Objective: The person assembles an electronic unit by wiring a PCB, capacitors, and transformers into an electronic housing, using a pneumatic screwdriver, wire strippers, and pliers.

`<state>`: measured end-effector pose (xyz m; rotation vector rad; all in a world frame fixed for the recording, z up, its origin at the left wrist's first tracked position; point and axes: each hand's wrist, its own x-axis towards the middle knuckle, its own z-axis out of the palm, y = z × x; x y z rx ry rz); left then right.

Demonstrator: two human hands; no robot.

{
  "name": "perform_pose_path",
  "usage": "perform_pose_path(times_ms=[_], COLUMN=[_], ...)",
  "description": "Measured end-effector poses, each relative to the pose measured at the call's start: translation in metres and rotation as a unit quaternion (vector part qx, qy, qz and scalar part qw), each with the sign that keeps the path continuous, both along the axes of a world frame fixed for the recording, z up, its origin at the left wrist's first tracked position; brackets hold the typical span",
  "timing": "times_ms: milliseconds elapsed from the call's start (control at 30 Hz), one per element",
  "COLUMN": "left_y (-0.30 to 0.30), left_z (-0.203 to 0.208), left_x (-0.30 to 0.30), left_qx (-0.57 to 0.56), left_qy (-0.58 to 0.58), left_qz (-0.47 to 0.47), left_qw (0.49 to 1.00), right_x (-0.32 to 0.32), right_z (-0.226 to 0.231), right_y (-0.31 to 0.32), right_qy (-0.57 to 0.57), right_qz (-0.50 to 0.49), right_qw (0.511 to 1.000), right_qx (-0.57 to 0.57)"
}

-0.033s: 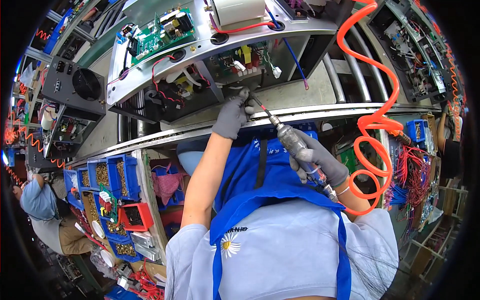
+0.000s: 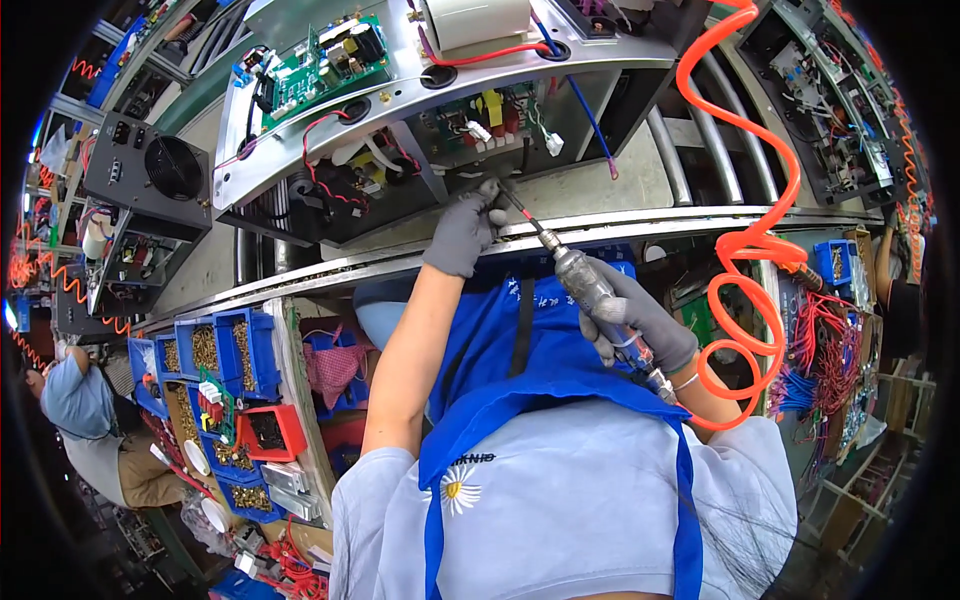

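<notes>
My right hand (image 2: 645, 318), in a grey glove, is wrapped round a pneumatic screwdriver (image 2: 580, 278) that slants up and left. Its thin bit reaches toward the lower edge of an open metal chassis (image 2: 405, 110). There my left hand (image 2: 460, 235), gloved too, pinches beside the bit's tip; whatever lies between those fingertips is too small to make out. On top of the chassis are a green circuit board (image 2: 340, 65) and a white cylinder (image 2: 475, 22). A white wire connector (image 2: 553, 144) and a blue cable (image 2: 597, 125) hang at its open front.
An orange coiled air hose (image 2: 775, 150) loops down on the right. Metal rollers (image 2: 715, 150) line the conveyor. Blue bins (image 2: 247, 350) of small brass-coloured parts and a red bin (image 2: 272, 432) stand at left. Another person (image 2: 85, 410) is at far left; wire bundles (image 2: 820, 350) lie right.
</notes>
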<state>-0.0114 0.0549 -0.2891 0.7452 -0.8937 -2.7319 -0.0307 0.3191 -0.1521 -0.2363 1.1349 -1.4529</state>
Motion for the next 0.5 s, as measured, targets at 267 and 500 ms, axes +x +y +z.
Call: perform_pose_path(times_ms=[267,500], left_y=[-0.003,0.007], left_z=[0.013,0.037], left_x=[-0.002,-0.004], left_qx=[-0.036,-0.099], left_qy=[-0.017,-0.074], left_qz=[-0.003,-0.068], left_qw=[0.999,0.99], right_x=[-0.015,-0.022], right_z=[-0.013,-0.014], right_y=[0.004,0.01], right_qy=[-0.01,0.01], right_qz=[0.01,0.003], right_qw=[1.0,1.0], right_qx=[-0.001,0.002])
